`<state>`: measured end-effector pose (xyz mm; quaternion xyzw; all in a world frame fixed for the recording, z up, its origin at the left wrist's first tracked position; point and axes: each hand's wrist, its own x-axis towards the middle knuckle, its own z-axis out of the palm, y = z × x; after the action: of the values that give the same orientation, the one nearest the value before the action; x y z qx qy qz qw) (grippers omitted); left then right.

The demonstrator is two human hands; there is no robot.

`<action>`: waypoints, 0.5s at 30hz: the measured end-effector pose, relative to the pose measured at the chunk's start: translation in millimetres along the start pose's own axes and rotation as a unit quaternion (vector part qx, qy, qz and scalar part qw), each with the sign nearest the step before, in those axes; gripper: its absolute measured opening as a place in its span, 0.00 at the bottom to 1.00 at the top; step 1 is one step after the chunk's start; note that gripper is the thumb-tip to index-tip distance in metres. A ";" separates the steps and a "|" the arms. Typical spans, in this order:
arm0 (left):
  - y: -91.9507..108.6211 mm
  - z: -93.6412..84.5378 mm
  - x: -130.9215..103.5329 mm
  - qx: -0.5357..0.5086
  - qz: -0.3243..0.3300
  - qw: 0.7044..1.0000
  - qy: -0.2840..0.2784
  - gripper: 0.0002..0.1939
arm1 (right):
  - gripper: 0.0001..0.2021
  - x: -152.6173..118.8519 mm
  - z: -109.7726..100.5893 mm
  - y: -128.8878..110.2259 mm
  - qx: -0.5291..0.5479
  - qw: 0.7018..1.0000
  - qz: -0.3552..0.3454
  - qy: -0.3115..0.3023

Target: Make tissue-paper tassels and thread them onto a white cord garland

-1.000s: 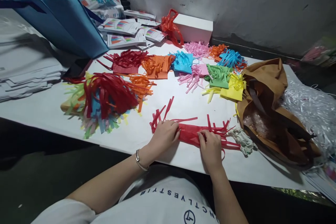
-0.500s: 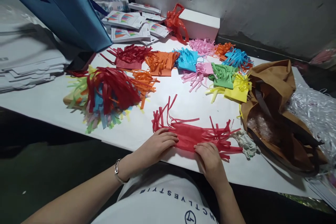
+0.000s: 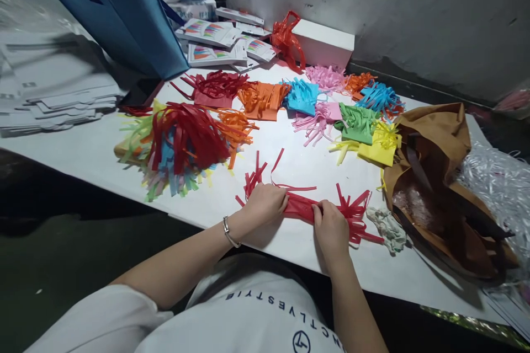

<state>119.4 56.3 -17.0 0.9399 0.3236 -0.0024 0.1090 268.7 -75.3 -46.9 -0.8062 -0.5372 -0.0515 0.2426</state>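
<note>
A red tissue-paper tassel (image 3: 301, 207), fringed at both ends, lies across the table's front edge area. Its plain middle is gathered into a narrow band. My left hand (image 3: 267, 202) is closed on the band's left part, its fingers curled over the paper. My right hand (image 3: 331, 227) grips the right part, thumb and fingers pinching it. Loose red strips spread out beyond both hands. Just right of the fringe sits a crumpled pale cloth-like wad (image 3: 389, 229). A heap of finished-looking fringes topped by dark red strips (image 3: 186, 138) lies to the left.
Folded fringed papers, among them orange (image 3: 265, 105), blue (image 3: 301, 98), green (image 3: 356, 124) and yellow (image 3: 376, 153), line the table's back. A brown bag (image 3: 434, 176) stands right, a blue bag (image 3: 136, 27) back left. Flat white packets (image 3: 215, 54) and a white box (image 3: 325, 44) sit by the wall.
The red paper's flat middle has been gathered into a narrower band. Both hands have closed on it, and my left hand has moved slightly right and up. The view has shifted a little.
</note>
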 end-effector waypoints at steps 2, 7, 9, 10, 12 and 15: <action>-0.7 -2.4 2.8 -0.002 -0.005 1.000 -0.013 0.16 | 0.17 2.3 -0.7 -2.0 -0.025 1.000 0.001 0.009; 1.0 -10.5 7.5 -0.007 -0.012 0.999 -0.040 0.16 | 0.09 0.1 -13.3 -9.7 -0.051 0.997 -0.032 0.054; 0.9 -11.6 9.2 -0.006 -0.012 0.999 -0.046 0.16 | 0.09 -5.3 -17.1 -12.4 -0.014 0.993 -0.113 0.037; 0.5 -11.6 10.1 -0.005 -0.012 0.999 -0.049 0.16 | 0.09 -8.7 -17.6 -13.3 0.008 0.988 -0.153 0.018; -1.0 -11.2 12.0 -0.002 -0.010 0.999 -0.052 0.16 | 0.11 -15.3 -15.8 -13.8 0.033 0.981 -0.193 -0.016; -4.3 -11.8 14.9 0.005 -0.010 0.999 -0.046 0.15 | 0.13 -22.8 -9.8 -11.6 0.033 0.984 -0.174 -0.020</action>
<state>127.8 71.0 -7.5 0.9362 0.3273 -0.0481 0.1186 250.5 -95.3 -42.3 -0.6927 -0.6755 -0.0594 0.2456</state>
